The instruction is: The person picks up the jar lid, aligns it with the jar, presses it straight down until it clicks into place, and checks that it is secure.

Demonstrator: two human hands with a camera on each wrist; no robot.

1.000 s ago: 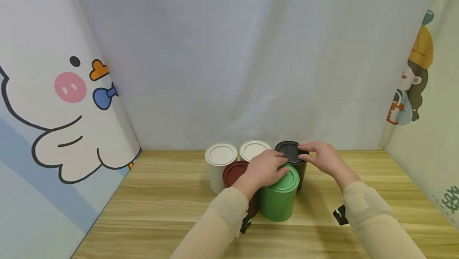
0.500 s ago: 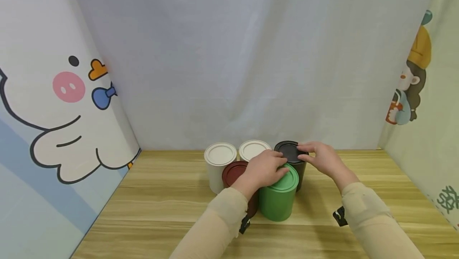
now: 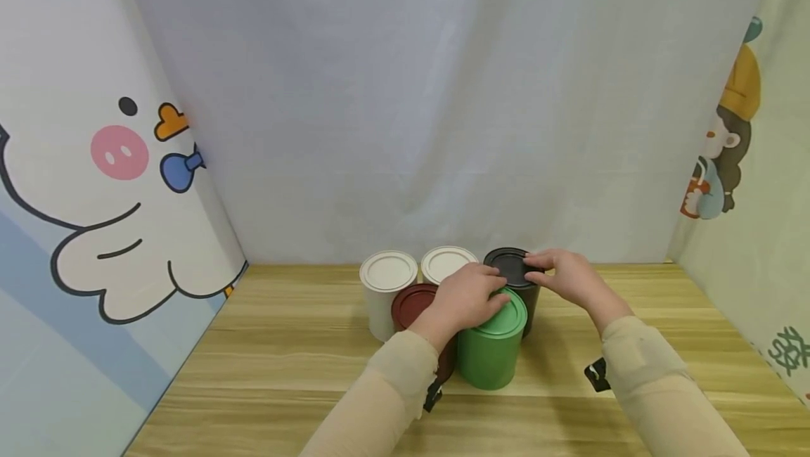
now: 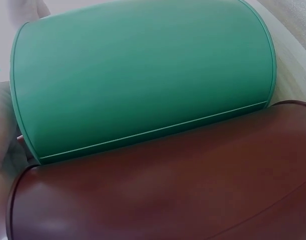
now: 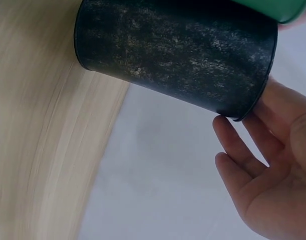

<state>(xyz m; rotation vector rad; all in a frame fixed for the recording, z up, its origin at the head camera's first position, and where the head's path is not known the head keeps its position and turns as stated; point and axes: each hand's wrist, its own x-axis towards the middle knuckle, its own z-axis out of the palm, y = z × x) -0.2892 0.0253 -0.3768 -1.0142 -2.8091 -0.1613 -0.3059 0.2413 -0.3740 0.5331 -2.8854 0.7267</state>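
Several lidded cylindrical cans stand upright in a tight cluster. In the head view my left hand (image 3: 465, 297) lies across the lids, its fingers reaching over the green can (image 3: 500, 355) toward the black can (image 3: 508, 265). The dark red can (image 3: 414, 302) is partly hidden under that wrist. My right hand (image 3: 572, 278) has its thumb and fingertips at the right edge of the black can's lid. The right wrist view shows loosely spread fingers (image 5: 233, 172) by the scuffed black can's (image 5: 178, 50) rim. Green and dark red sides (image 4: 168, 190) adjoin in the left wrist view.
Two white cans, one at left (image 3: 387, 274) and one at back middle (image 3: 446, 260), complete the cluster. They stand on a wood-grain table (image 3: 285, 344) before a pale grey curtain (image 3: 354, 126). Printed cartoon panels (image 3: 82, 162) flank the sides.
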